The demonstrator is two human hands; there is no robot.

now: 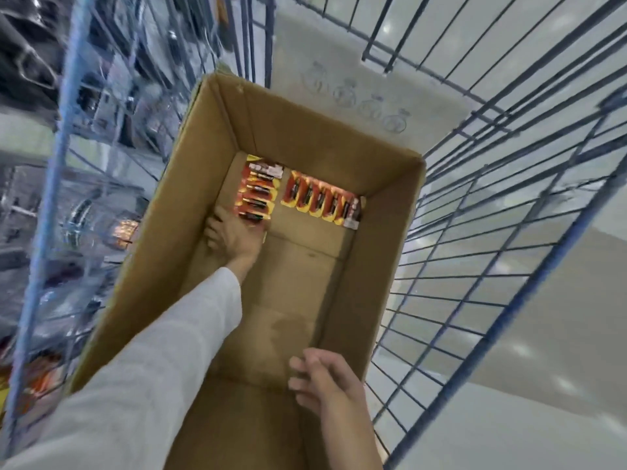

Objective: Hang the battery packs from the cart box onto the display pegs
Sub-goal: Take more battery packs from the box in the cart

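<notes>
Right hand point(322, 385) hangs loosely curled, empty, over brown cardboard box point(383, 266); left hand point(234, 235) reaches red-and-yellow battery pack point(256, 195), grip unclear; lift likely next.

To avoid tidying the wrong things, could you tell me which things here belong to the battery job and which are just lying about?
Job: left battery stack, right battery row, cardboard box, wire cart, left hand.
Lying about: pale board, blurred shelf goods.
</notes>
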